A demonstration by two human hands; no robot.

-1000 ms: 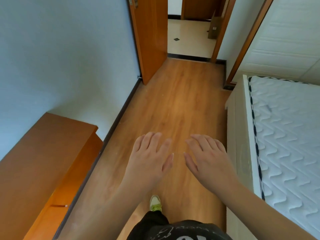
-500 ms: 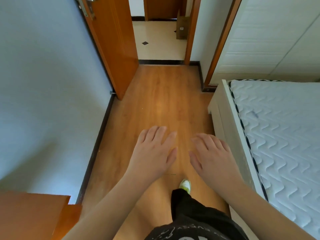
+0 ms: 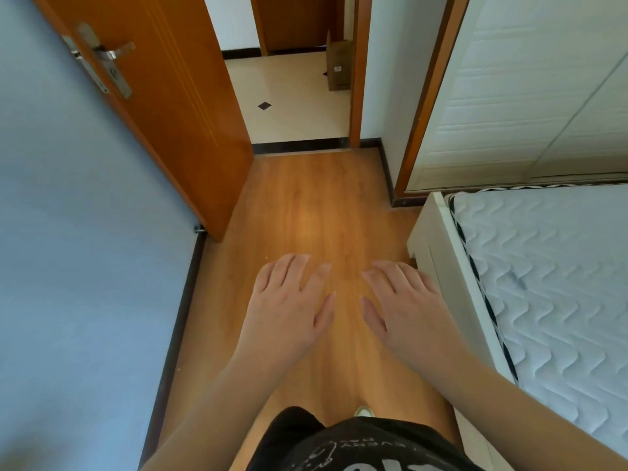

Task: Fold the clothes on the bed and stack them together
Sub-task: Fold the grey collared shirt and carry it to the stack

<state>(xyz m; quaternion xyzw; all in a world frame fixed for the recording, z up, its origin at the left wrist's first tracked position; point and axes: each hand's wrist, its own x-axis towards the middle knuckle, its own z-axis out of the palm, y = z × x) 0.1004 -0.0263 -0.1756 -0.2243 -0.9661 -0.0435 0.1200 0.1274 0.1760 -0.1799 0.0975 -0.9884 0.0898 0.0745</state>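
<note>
Empty hands over the floor, no clothes in sight

Left hand (image 3: 292, 300) and right hand (image 3: 407, 300) hover flat, fingers spread, holding nothing; the mattress (image 3: 550, 287) edge at right lies bare, so heading on toward the open door (image 3: 163, 107) risks leaving the clothes, unseen here, behind.

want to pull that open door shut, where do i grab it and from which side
Grip the silver lever handle on the orange door, near its free edge. The lever lies horizontal and juts out from its long metal plate, so fingers can curl over it from above. The left hand is on the door's side; both it and the right hand are empty.
</note>
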